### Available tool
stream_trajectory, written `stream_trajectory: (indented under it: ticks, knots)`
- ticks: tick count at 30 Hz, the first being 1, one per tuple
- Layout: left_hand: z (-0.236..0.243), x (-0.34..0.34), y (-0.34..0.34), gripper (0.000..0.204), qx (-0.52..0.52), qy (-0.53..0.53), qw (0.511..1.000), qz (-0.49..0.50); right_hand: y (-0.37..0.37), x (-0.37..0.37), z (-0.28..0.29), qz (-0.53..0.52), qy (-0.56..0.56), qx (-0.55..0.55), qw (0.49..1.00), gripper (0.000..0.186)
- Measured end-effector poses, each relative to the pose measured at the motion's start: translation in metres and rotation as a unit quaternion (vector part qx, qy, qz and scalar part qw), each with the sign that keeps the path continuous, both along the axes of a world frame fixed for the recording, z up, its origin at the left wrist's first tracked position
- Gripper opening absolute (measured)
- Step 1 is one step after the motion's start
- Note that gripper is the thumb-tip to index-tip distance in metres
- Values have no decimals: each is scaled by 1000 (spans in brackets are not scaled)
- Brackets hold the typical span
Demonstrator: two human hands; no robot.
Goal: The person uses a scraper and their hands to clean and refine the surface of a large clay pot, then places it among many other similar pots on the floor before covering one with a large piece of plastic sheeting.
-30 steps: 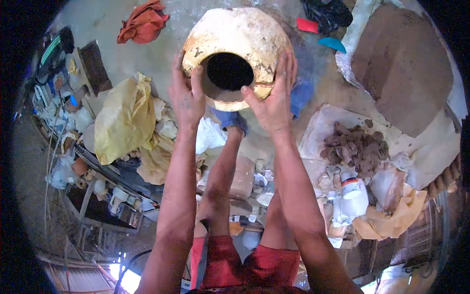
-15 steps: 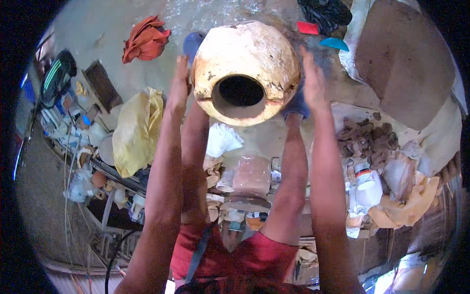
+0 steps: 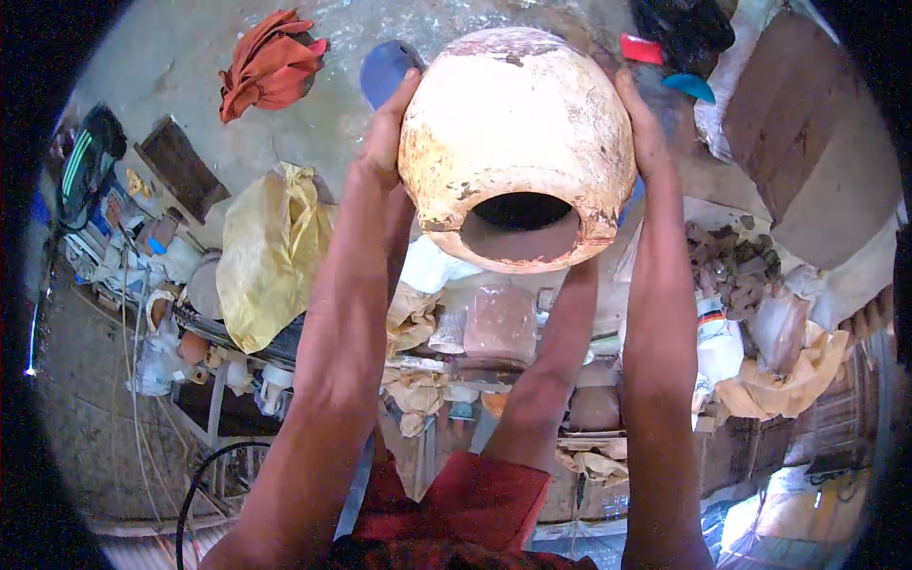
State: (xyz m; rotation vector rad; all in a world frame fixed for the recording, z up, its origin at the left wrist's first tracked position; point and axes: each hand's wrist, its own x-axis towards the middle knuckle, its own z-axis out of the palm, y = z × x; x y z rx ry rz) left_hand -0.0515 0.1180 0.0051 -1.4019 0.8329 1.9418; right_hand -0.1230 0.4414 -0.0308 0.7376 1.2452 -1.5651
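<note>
A large, rounded, off-white plaster mould [image 3: 518, 119] with brown stains is between my hands in front of me, its wide round opening tilted toward me. A seam line shows on either side of the dark opening. My left hand [image 3: 392, 123] presses against its left side, the thumb and fingers partly hidden behind the wall. On the other side my right hand [image 3: 648, 128] lies against the mould, its fingertips near the upper edge. The two palms clasp it between them. The mould's underside is hidden.
A crumpled orange-red cloth [image 3: 271, 66] and a blue rounded thing [image 3: 383, 76] lie beyond on the floor. Left is a yellowish sack [image 3: 261, 261]; right are dark clay lumps [image 3: 731, 271], a white container [image 3: 719, 351] and a brown sheet [image 3: 793, 119]. A pinkish block [image 3: 501, 323] stands below the mould.
My hands have closed in from beside the mould onto its sides. The mould appears larger and nearer, with its opening turned lower. The whole view has shifted slightly.
</note>
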Motion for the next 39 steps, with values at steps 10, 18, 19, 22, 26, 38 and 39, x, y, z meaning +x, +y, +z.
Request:
stream_trajectory:
  ticks: [10,18,19,22,26,38,39]
  knots:
    - [5,-9,12,64,-42,10,999,-29,18,7,-16,24,143,77,986,66]
    - [6,-10,8,77,-77,41,993,-86,13,2,-3,17,69,48,996,64]
    - [4,-8,8,77,-74,40,993,-85,16,2,-4,17,63,40,997,64]
    - [-2,-7,4,76,-73,38,993,-84,18,3,-7,46,90,81,992,62]
    - [-13,-1,-6,78,-56,36,995,-80,10,4,-5,17,59,85,995,60]
    - [-1,-20,0,69,55,49,997,1,27,11,-22,-87,11,40,995,56]
    - [3,-25,3,68,88,14,996,32,29,11,-22,-113,-6,18,993,57]
